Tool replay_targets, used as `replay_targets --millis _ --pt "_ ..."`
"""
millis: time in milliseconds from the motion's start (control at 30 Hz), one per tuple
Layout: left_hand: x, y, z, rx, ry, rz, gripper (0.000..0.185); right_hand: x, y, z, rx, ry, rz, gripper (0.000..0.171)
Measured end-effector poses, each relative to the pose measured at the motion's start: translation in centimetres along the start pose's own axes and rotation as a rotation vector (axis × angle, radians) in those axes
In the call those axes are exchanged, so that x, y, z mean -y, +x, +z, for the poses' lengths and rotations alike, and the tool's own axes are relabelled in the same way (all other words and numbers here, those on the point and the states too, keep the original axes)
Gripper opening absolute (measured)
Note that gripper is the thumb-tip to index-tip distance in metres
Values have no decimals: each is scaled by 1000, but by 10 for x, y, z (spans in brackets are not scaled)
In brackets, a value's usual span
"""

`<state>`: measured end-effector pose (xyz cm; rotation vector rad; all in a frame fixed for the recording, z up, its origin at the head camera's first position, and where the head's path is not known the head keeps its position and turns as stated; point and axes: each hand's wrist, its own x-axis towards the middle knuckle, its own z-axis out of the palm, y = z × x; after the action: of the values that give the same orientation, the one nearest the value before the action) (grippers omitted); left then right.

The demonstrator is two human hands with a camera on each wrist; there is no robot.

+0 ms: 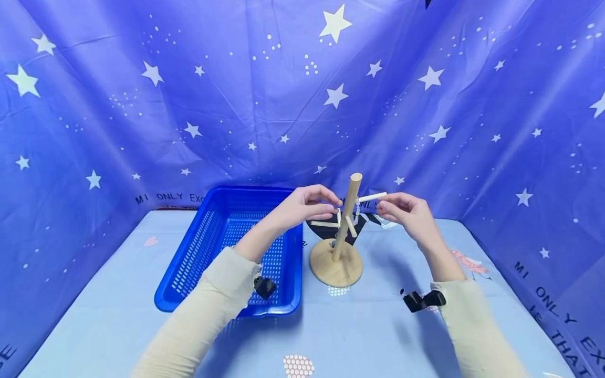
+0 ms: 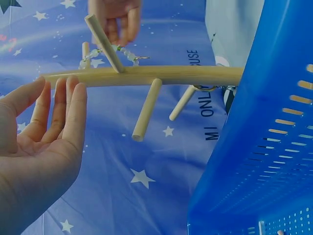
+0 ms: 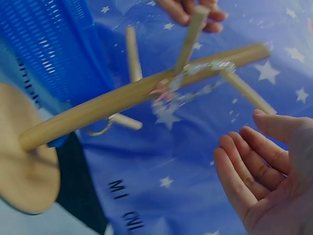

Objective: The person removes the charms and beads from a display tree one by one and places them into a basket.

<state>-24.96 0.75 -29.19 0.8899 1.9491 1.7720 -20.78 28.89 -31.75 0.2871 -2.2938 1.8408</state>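
A wooden peg stand (image 1: 352,190) with a round base (image 1: 336,273) stands upright on the table. Over its upper right peg (image 1: 373,197) hangs a bracelet of clear beads (image 3: 222,64) with a pinkish piece. Lower down, a thin gold-coloured ring (image 3: 101,130) hangs at another peg. My left hand (image 1: 307,205) is beside the upper post, fingers loosely bent around nothing; whether the fingertips touch the wood I cannot tell. At the tip of the bracelet's peg is my right hand (image 1: 408,212), its thumb close to the wood and its palm holding nothing.
A blue perforated basket (image 1: 165,299) stands left of the stand, beneath my left forearm. Light blue patterned cloth (image 1: 378,336) covers the table. Starry blue curtains (image 1: 283,105) enclose the back and sides.
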Motion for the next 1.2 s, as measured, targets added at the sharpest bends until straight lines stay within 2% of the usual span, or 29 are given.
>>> replay_targets --millis 100,233,333,533,633,800,900,1033,1200 --pt "1 0 0 2 -9 1 24 -18 -1 3 49 -18 23 30" --pt "4 -1 -1 10 -3 9 24 -43 -2 13 109 -160 47 34" --pt "6 -2 -1 21 -3 18 24 -56 -2 23 141 -204 52 32" --pt "7 -4 -2 33 -22 34 25 -67 -2 42 164 -156 70 31" --pt "8 -4 -2 28 -18 34 25 -70 -1 48 164 -165 70 30" --pt "11 -5 -4 15 1 22 24 -71 -3 58 96 -265 26 24" --pt "12 -5 -6 9 0 18 24 -68 -6 64 23 -309 -16 19" --pt "13 -6 -7 9 -6 22 24 -61 -10 75 -80 -341 -62 22" --pt "16 -5 -8 10 -26 27 24 -60 -11 85 -190 -463 -85 30"
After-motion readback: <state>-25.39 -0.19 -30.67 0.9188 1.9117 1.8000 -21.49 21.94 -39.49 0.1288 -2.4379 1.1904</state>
